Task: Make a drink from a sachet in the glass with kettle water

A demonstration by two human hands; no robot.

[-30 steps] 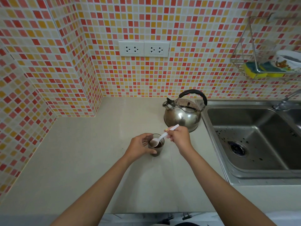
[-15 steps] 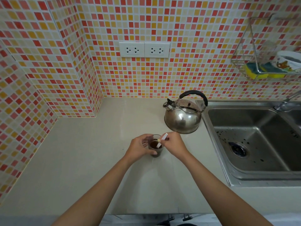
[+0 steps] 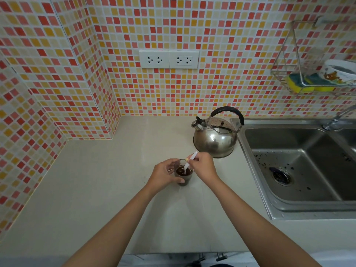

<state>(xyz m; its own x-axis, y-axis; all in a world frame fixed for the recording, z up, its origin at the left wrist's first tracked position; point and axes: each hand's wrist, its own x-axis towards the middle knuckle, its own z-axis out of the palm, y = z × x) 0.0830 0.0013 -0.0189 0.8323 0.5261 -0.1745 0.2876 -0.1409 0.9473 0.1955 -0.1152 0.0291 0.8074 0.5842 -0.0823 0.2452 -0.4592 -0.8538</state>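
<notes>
A small glass (image 3: 184,177) of dark brown drink stands on the beige counter (image 3: 107,189) in front of me. My left hand (image 3: 163,175) wraps around its left side. My right hand (image 3: 202,165) pinches the handle of a white plastic spoon (image 3: 189,160), whose bowl dips into the liquid. The steel kettle (image 3: 215,137) with a black handle sits just behind my right hand, beside the sink. No sachet shows in the view.
A steel sink (image 3: 300,164) with dark specks lies to the right, its tap (image 3: 337,118) at the far corner. A wire rack (image 3: 312,81) with sponges and a bowl hangs on the tiled wall. Two sockets (image 3: 169,59) sit above the counter.
The spoon, held above the glass rim a second ago, has gone down into the drink. My right hand moved closer over the glass. The left hand kept its hold.
</notes>
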